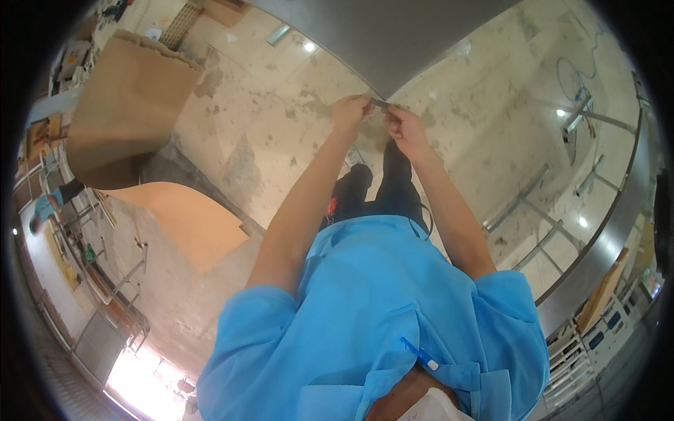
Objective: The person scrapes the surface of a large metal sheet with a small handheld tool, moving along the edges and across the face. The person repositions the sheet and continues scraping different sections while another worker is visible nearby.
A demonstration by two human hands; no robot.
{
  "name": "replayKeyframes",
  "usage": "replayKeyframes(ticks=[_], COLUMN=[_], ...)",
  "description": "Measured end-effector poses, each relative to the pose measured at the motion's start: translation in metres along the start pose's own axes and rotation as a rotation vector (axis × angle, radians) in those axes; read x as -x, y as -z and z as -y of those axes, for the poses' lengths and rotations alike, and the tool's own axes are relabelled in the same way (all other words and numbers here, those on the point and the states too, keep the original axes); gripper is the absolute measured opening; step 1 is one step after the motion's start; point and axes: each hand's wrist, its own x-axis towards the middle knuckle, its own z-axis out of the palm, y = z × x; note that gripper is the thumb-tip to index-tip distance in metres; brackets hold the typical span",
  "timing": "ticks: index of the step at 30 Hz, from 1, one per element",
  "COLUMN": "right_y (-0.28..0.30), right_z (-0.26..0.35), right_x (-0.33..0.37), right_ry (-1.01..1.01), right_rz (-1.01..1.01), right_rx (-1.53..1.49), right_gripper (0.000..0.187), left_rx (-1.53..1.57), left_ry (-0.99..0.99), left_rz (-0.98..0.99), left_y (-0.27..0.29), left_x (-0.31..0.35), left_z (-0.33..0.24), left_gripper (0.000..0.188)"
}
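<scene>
Hands (352,114) (407,130) hold a grey piece (380,103) — stained floor (281,133) beneath, brown sheet (130,98) leftward.

From my remote post, I see the panel (382,38) ahead. Just before its near corner are the left hand (349,114) and the right hand (408,129), the strip (379,103) between them. Left of this panel is the sheet (130,109); on its right are the hose (581,92) and the frame (516,201).

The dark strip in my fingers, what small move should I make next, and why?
Perhaps draw the dark strip slightly toward you: your left hand and right hand pinch it at opposite ends, by the corner of the grey panel in this view, and I can't tell whether strip and panel touch. A visible gap would settle that.
</scene>
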Motion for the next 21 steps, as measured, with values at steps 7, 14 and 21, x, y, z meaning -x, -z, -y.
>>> replayKeyframes(ticks=[7, 14, 21], right_y=[-0.004, -0.043, -0.017], right_z=[0.000, 0.036, 0.112], right_x=[-0.005, 0.034, 0.063], right_ry=[0.051, 0.399, 0.517], right_rz=[-0.043, 0.074, -0.269], right_rx=[-0.064, -0.062, 0.020], right_gripper=[0.012, 0.013, 0.020], left_rx=[-0.129, 0.213, -1.238], left_ry=[-0.035, -0.205, -1.164], left_rz=[-0.044, 0.180, 0.113], left_y=[-0.007, -0.023, -0.035], left_x=[0.002, 0.044, 0.054], left_z=[-0.012, -0.073, -0.084], left_gripper=[0.021, 0.025, 0.041])
